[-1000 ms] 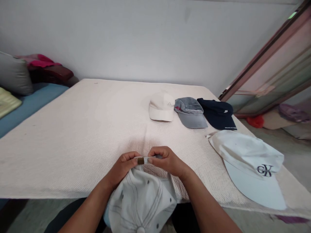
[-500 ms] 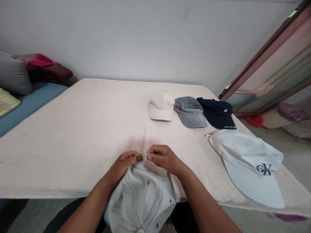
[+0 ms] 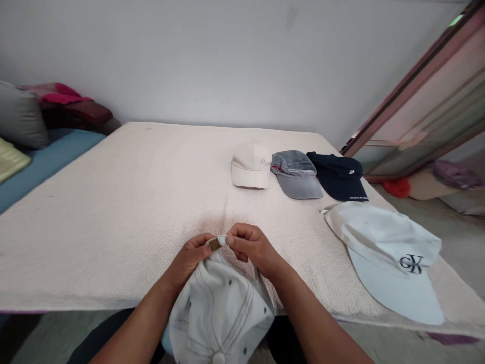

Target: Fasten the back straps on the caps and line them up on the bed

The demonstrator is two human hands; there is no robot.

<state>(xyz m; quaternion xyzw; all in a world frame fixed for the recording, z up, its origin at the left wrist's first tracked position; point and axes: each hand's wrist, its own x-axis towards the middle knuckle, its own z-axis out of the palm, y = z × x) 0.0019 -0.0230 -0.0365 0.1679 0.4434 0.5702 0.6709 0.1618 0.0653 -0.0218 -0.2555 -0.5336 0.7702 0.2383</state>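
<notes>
A pale grey-white baseball cap point(image 3: 223, 308) with dark stitching hangs at the table's front edge, its back opening toward the table. My left hand point(image 3: 193, 253) pinches the cap's back beside a brass-coloured buckle point(image 3: 214, 244). Between thumb and fingers, my right hand point(image 3: 252, 246) grips the end of the white adjustment strap point(image 3: 223, 239), close to the buckle. Whether the strap passes through the buckle I cannot tell. Most of the cap's brim is hidden below its crown.
On the white-covered table point(image 3: 113, 212) lie a cream cap point(image 3: 250, 169), a grey cap point(image 3: 297, 174), a navy cap point(image 3: 337, 174) and a large white CK cap point(image 3: 390, 253). A wall point(image 3: 227, 60) stands behind. Cushions point(image 3: 20, 119) are at the left.
My right hand has shifted slightly left and up, bringing the strap end nearer the buckle. The buckle has tilted a little; the other caps have stayed put.
</notes>
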